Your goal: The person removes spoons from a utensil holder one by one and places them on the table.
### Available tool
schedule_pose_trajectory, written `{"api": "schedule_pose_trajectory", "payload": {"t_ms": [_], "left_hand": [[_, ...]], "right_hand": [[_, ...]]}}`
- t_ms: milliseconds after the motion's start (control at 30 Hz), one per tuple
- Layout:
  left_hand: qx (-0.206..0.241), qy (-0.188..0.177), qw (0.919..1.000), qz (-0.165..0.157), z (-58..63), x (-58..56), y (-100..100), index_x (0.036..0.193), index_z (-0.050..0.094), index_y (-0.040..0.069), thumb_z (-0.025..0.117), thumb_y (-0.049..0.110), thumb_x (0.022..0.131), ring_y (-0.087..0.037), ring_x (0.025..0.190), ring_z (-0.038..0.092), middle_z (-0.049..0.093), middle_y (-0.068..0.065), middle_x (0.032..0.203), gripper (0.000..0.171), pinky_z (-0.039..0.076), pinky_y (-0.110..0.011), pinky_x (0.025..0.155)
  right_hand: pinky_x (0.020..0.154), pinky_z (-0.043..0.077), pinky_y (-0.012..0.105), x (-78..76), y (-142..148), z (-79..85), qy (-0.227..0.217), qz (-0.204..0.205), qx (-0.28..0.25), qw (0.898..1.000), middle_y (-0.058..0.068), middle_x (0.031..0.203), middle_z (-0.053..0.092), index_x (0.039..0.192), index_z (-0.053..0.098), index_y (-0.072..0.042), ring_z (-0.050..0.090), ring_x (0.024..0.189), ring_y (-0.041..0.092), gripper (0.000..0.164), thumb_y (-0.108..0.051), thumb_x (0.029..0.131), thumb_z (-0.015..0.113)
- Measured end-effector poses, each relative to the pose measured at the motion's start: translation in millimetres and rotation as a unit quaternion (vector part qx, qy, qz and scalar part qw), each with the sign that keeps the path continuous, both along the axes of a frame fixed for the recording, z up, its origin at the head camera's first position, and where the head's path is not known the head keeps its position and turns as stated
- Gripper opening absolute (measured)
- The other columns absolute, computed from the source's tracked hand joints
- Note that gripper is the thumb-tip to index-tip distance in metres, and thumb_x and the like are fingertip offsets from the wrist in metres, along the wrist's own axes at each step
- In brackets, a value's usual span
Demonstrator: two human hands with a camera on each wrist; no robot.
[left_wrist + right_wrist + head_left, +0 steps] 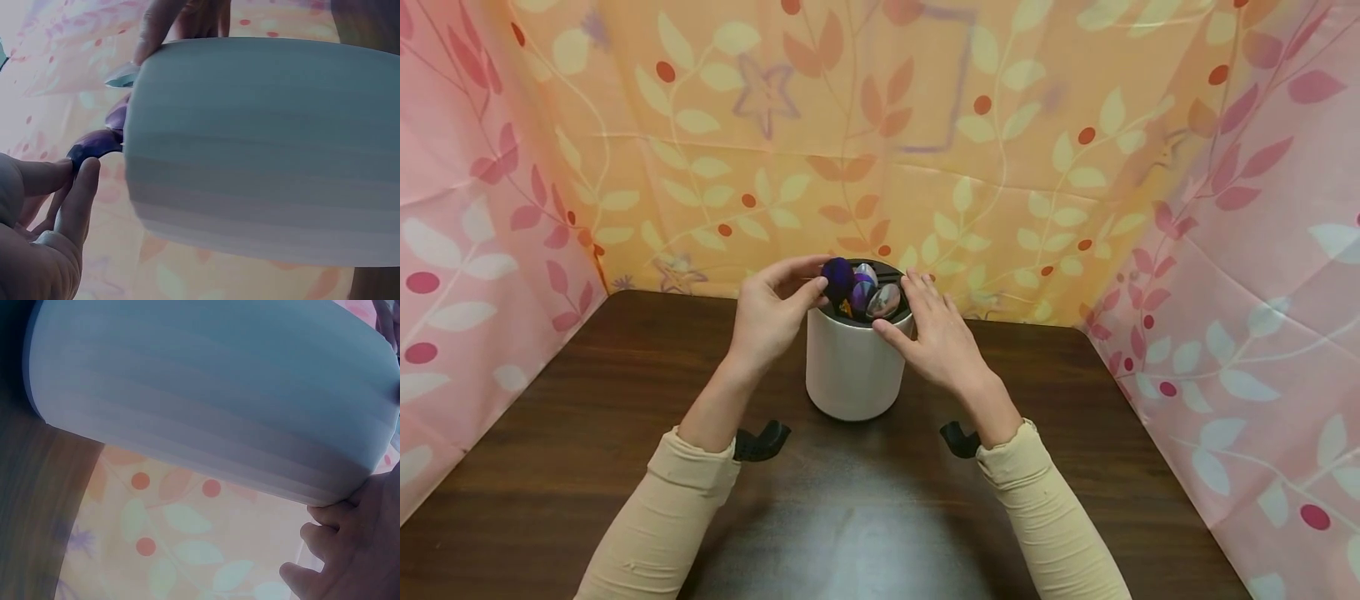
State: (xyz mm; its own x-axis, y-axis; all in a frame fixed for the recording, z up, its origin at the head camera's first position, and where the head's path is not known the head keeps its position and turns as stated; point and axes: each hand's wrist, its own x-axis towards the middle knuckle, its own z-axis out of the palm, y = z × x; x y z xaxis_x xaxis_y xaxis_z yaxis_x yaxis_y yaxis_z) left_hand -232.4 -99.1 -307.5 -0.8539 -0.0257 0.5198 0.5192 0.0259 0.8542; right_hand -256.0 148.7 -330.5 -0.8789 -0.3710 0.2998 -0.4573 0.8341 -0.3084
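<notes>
A white cylindrical utensil holder (855, 371) stands upright on the table, with a dark inner top. Several shiny spoons poke out of it, bowls upward, their handles hidden inside. Thumb and fingertips of my left hand (769, 312) pinch a dark purple spoon (94, 145) by its bowl at the holder's left rim. My right hand (938, 333) rests against the right side of the rim, fingers extended and thumb on the near edge. Close to that thumb is a silvery spoon (883, 302). A violet spoon (862, 292) sits between the two.
The dark wooden table (865, 517) extends around the holder. Patterned orange cloth (850, 125) hangs close behind it, with pink cloth (1262, 292) along both sides. Black wrist mounts (762, 442) stick out inward from both sleeves.
</notes>
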Motion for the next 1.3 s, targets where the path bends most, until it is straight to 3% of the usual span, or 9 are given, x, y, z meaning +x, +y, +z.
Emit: {"api": "schedule_pose_trajectory", "payload": {"t_ms": [333,667,967,1300], "left_hand": [[0.008,0.014,0.9998,0.008,11.1,2.7,-3,0.126,0.072,-0.004,0.072,-0.003,0.096,-0.015,0.093,0.072,0.072,-0.02,0.117,0.03,0.062,-0.025,0.079],[0.016,0.046,0.9988,0.011,29.6,7.1,-5,0.126,0.072,-0.004,0.072,-0.001,0.096,-0.016,0.094,0.072,0.073,-0.015,0.116,0.029,0.062,-0.026,0.082],[0.104,0.089,0.9906,0.007,50.6,11.1,-11,0.123,0.073,-0.006,0.072,-0.006,0.094,-0.019,0.093,0.072,0.071,-0.007,0.101,0.029,0.062,-0.029,0.081],[0.214,0.112,0.9703,0.007,67.8,22.8,-30,0.118,0.077,0.002,0.074,-0.009,0.091,-0.024,0.097,0.069,0.069,-0.014,0.103,0.03,0.063,-0.032,0.082]], "right_hand": [[0.13,0.006,0.05,0.9,-2,0.9,-0.002,-0.001,0.004,1.0,0.007,0.174,0.017,0.167,0.021,-0.012,0.006,0.161,0.022,0.097,-0.079,0.099,0.037],[0.13,0.006,0.05,1.2,-2,0.9,-0.005,-0.004,0.005,1.0,0.005,0.174,0.015,0.168,0.02,-0.014,0.006,0.161,0.021,0.097,-0.079,0.098,0.037],[0.13,0.006,0.051,0.3,-1,1.0,0.0,-0.003,0.004,1.0,0.005,0.174,0.016,0.167,0.021,-0.013,0.005,0.161,0.021,0.097,-0.079,0.098,0.038],[0.129,0.007,0.052,1.4,0,-0.2,0.003,-0.002,0.003,1.0,0.004,0.174,0.015,0.167,0.022,-0.013,0.008,0.161,0.024,0.096,-0.078,0.099,0.038]]}}
